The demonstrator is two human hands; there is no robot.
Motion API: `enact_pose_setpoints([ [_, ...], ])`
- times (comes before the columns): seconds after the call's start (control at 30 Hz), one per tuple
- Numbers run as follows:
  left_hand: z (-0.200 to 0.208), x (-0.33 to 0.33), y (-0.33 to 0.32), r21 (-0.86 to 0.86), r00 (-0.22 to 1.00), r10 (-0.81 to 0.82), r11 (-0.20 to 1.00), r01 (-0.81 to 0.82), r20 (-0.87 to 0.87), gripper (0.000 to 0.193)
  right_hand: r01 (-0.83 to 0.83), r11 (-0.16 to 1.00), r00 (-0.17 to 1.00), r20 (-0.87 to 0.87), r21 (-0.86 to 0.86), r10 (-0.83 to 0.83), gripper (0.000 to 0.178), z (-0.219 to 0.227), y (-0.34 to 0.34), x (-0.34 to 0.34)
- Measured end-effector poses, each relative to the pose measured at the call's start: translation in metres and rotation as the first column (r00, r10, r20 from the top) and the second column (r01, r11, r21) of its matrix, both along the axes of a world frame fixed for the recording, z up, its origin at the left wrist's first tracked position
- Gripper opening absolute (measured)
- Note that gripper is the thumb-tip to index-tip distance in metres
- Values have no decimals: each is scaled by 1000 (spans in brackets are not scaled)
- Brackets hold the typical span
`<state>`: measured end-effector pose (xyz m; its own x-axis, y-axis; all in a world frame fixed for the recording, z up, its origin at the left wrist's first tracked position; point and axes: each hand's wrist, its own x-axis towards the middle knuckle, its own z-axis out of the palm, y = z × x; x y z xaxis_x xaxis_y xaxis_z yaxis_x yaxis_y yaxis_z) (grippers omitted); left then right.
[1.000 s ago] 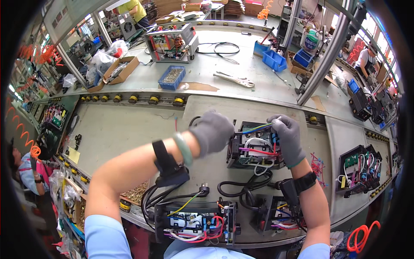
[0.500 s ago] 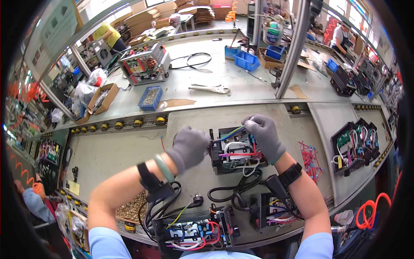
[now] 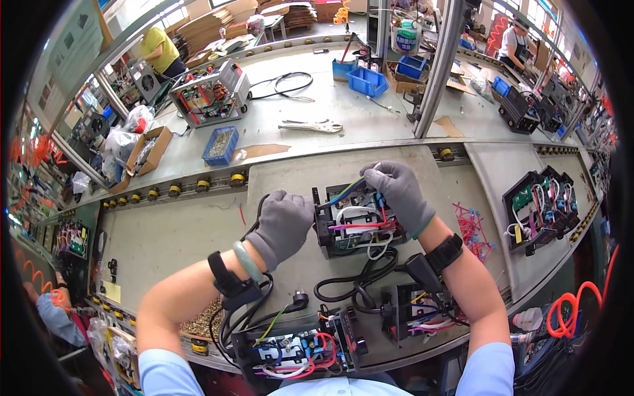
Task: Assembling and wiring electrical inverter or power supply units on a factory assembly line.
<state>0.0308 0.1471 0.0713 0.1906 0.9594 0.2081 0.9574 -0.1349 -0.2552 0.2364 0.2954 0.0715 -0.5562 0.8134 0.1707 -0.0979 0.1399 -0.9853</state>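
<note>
My left hand [image 3: 285, 223], in a grey glove, is closed at the left side of an open black electronic unit [image 3: 356, 228]. A black power cable [image 3: 259, 210] comes out behind its fingers, and the grip itself is partly hidden. My right hand [image 3: 395, 191], also gloved, pinches the ends of blue and yellow-green wires [image 3: 345, 193] over the unit's far right corner. These wires slant up from the unit's left panel. White, red and purple leads cross the inside. A coiled black cord [image 3: 360, 284] lies just in front.
Near me stand two more open units, one [image 3: 290, 350] at left and one [image 3: 419, 313] at right. A black plug [image 3: 300, 298] lies between. Red wire pieces [image 3: 472, 231] and another assembly [image 3: 545, 204] lie right. Beyond the rail are locking pliers [image 3: 310, 125] and a blue bin [image 3: 221, 145].
My left hand has turned slightly, and more of the black cable shows behind it. My right hand still pinches the wires. The whole view has shifted a little.
</note>
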Motion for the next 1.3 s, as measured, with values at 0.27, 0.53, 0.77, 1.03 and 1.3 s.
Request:
enact_pose_setpoints([
  [0.27, 56, -18, 26, -599, 914, 250, 801, -10, 320, 23, -76, 994, 974, 209, -82, 92, 23, 38, -7, -8],
  [0.53, 51, -15, 13, -364, 932, 166, 930, -40, 321, 21, -147, 969, 975, 133, -200, 176, 21, 41, -5, -22],
  [0.77, 47, 11, 50, -317, 620, 215, 947, 57, 754, 29, -187, 900, 976, 29, -394, 216, 14, 40, -13, -13],
  [1.03, 28, 15, 50, -351, 159, 331, 929, 117, 930, 20, -165, 820, 986, -113, -549, 123, 41, 22, -14, -12],
  [1.3, 19, 9, 40, -319, -53, 326, 942, 103, 944, 14, 152, 919, 971, -118, -363, -207, 61, 32, -24, 1],
])
